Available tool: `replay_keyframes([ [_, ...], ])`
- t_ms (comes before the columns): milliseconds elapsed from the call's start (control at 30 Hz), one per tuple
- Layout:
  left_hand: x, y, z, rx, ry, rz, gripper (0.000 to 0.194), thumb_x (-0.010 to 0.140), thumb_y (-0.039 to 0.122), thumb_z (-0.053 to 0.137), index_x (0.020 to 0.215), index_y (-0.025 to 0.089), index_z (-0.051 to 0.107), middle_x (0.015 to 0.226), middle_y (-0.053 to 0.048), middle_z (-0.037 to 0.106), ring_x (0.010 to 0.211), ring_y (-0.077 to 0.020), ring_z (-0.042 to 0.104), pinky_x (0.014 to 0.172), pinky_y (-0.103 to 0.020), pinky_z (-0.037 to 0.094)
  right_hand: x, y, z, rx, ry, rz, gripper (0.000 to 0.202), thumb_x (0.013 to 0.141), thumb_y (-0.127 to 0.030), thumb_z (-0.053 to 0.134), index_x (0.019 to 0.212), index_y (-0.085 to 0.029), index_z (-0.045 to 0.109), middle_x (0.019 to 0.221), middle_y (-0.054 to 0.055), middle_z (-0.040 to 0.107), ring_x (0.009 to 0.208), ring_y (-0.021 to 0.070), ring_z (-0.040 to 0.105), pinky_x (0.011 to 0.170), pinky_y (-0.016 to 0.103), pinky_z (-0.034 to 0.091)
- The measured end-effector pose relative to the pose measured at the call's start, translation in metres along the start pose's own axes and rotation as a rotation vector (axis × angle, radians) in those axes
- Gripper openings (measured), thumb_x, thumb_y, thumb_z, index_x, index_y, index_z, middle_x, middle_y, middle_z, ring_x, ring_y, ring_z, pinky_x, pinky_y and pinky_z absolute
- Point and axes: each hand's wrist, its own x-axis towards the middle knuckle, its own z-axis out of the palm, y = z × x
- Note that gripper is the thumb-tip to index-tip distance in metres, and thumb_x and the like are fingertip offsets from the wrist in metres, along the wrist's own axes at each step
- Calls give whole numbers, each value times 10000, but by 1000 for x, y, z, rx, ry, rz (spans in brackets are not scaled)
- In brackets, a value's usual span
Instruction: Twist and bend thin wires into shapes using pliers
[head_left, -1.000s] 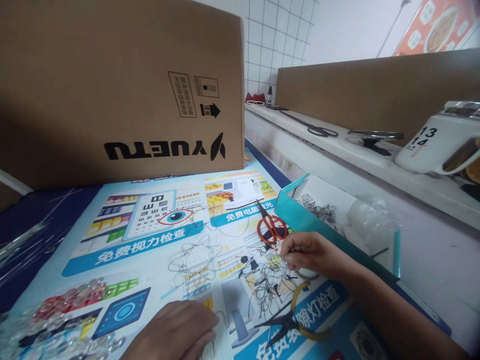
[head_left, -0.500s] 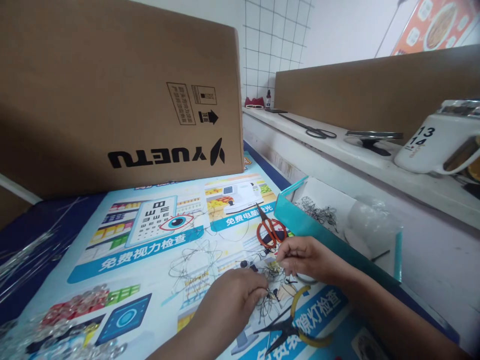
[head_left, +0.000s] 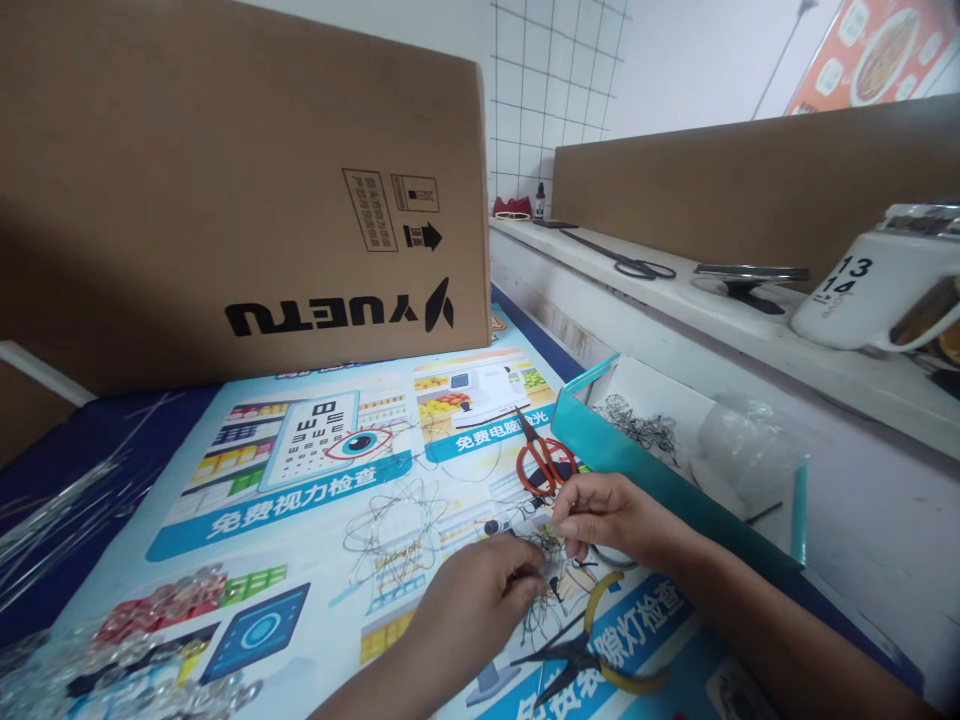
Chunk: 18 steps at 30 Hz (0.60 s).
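Note:
My left hand is curled at the near side of a small tangled pile of thin wire pieces, its thumb and fingertips drawn together at the wires. Opposite it, my right hand pinches with thumb and forefinger above the pile's far edge. Whatever lies between the fingers of either hand is too fine to make out. Just below the hands lie pliers with yellow handles, jaws spread. Red-handled scissors rest beyond my right hand. Loose loops of thin wire lie to the left.
A teal box on the right holds tangled dark wire and a clear plastic bag. Clear beads are heaped at the lower left. A large carton stands behind. A white mug sits on the ledge.
My left hand has shifted slightly right, and its thumb and fingertips have moved a little along the wire pile. The right hand keeps nearly the same pinch. The view has moved slightly.

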Motion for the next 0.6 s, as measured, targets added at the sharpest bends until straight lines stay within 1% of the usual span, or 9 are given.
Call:
replay_keyframes([
  [100,1,1,-1,22,-22,-7,206,826,195,460,836,245,659,829,7,659,778,-167,587,683,-240,423,2,2,-1,10,28,31,152,742,-268,631,789,-138,568,588,-23,587,517,96,552,522,225,458],
  [200,1,1,-4,78,-46,-31,219,833,194,446,744,229,643,748,11,647,726,-162,587,637,-226,407,5,7,-6,-77,93,88,168,744,-290,611,797,-138,563,574,-22,583,492,98,556,463,201,438],
  [267,0,0,-6,126,-49,-55,208,831,203,452,737,232,635,740,11,647,716,-167,592,619,-226,398,8,12,-11,-145,139,122,174,757,-301,581,818,-141,554,603,-17,588,499,99,570,447,192,436],
  [333,-3,-2,-8,172,-44,-77,181,827,218,463,777,246,635,762,11,657,729,-179,602,611,-230,392,10,18,-15,-188,162,142,175,768,-306,550,834,-144,540,635,-11,594,507,102,585,436,186,437],
  [400,-5,-4,-11,215,-46,-90,176,837,238,458,800,256,630,771,9,666,736,-188,613,604,-235,387,11,23,-18,-224,160,151,170,775,-302,526,841,-146,534,639,-10,594,502,106,590,418,179,427],
  [500,-7,-4,-16,285,-35,-96,231,876,267,404,828,263,629,785,-1,674,763,-196,627,619,-242,394,10,26,-17,-301,109,171,163,777,-287,514,853,-147,547,612,-19,583,466,108,571,390,178,402],
  [567,-8,-4,-20,335,-26,-106,266,894,284,373,849,266,634,805,-13,677,800,-203,629,641,-247,404,6,22,-13,-347,61,174,144,766,-269,530,836,-150,572,602,-23,580,474,110,557,411,186,398],
  [600,-8,-3,-22,356,-30,-109,277,898,291,367,846,265,637,809,-18,676,813,-205,628,649,-249,408,4,18,-11,-386,36,160,128,759,-257,543,818,-152,586,608,-20,586,507,114,561,446,193,406],
])
